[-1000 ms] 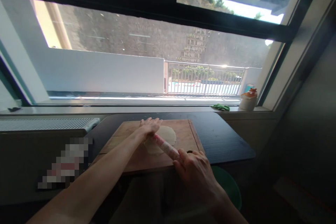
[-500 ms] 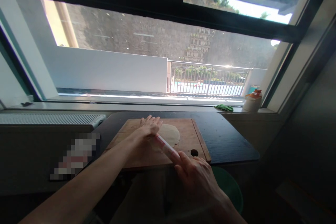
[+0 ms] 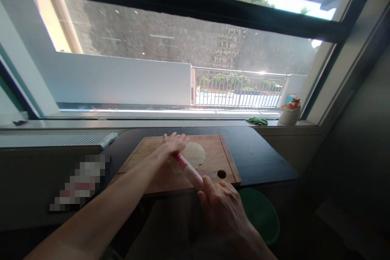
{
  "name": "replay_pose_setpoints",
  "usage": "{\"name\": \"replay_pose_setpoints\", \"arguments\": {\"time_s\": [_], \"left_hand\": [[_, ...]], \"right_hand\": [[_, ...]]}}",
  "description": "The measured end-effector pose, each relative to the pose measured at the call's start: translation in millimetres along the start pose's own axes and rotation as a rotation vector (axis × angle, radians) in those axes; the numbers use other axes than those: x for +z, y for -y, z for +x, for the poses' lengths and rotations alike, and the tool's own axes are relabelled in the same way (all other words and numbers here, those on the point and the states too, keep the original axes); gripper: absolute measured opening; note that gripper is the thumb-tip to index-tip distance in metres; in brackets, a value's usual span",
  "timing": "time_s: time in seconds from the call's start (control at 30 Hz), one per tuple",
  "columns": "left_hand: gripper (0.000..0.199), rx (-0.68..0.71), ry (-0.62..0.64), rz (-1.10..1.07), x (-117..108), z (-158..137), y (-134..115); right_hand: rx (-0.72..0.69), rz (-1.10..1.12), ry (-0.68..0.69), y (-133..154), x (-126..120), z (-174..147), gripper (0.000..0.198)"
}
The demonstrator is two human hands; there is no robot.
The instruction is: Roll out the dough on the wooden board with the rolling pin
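Note:
A thin, uneven round of pale dough (image 3: 196,154) lies on a wooden cutting board (image 3: 213,146). Across its near left part runs a slim pinkish-white rolling pin (image 3: 191,174), slanting from upper left to lower right. My right hand (image 3: 221,201) is closed around the pin's near end. My left hand (image 3: 176,143) lies over the far end, palm down with fingers stretched out past it; the palm hides that end and some dough. In the board's near right corner is a round dark hole (image 3: 221,174).
The board rests on a dark table (image 3: 262,158). Below its right edge sits a green basin (image 3: 262,215). A green cloth (image 3: 257,121) and a white container (image 3: 289,117) stand on the windowsill. A radiator (image 3: 55,140) is at left, with a blurred-out item (image 3: 81,183) nearby.
The whole view has shifted slightly, moving things a little left and up. Both hands stay on the rolling pin, and its pink marking looks brighter, as if the pin has turned.

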State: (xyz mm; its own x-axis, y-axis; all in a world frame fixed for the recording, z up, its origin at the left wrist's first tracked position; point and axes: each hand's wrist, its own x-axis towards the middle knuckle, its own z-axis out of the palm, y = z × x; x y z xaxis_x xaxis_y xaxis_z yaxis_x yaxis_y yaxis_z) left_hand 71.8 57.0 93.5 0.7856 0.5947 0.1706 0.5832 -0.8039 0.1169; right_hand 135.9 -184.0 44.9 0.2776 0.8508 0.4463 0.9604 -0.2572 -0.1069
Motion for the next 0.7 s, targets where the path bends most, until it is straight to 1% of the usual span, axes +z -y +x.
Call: {"name": "replay_pose_setpoints", "arguments": {"time_s": [0.13,0.23,0.3,0.37,0.5,0.6,0.7], "left_hand": [[0.039,-0.004,0.004,0.021,-9.7,-8.7,8.6],[0.039,-0.041,0.034,0.028,-8.5,-11.1,17.6],[0.037,-0.084,0.059,0.031,-4.5,-6.8,22.5],[0.037,-0.13,0.082,0.033,1.3,4.8,24.9],[0.045,-0.192,0.104,0.034,16.3,43.0,20.9],[0.049,-0.192,0.084,0.039,28.0,70.4,13.6],[0.047,-0.152,0.05,0.039,36.5,85.9,8.1]], "right_hand": [[-0.018,0.022,-0.057,6.1,4.2,-2.6,0.026],[-0.025,0.038,-0.054,10.4,6.5,-4.0,0.021],[-0.03,0.06,-0.03,9.6,4.9,-4.2,0.018],[-0.016,0.104,0.001,4.5,0.2,-3.3,0.017],[0.048,0.192,0.033,-13.5,-11.5,0.9,0.029],[0.063,0.205,0.044,-24.0,-12.0,3.0,0.034],[0.108,0.196,0.023,-26.6,-3.3,2.6,0.04]]}}
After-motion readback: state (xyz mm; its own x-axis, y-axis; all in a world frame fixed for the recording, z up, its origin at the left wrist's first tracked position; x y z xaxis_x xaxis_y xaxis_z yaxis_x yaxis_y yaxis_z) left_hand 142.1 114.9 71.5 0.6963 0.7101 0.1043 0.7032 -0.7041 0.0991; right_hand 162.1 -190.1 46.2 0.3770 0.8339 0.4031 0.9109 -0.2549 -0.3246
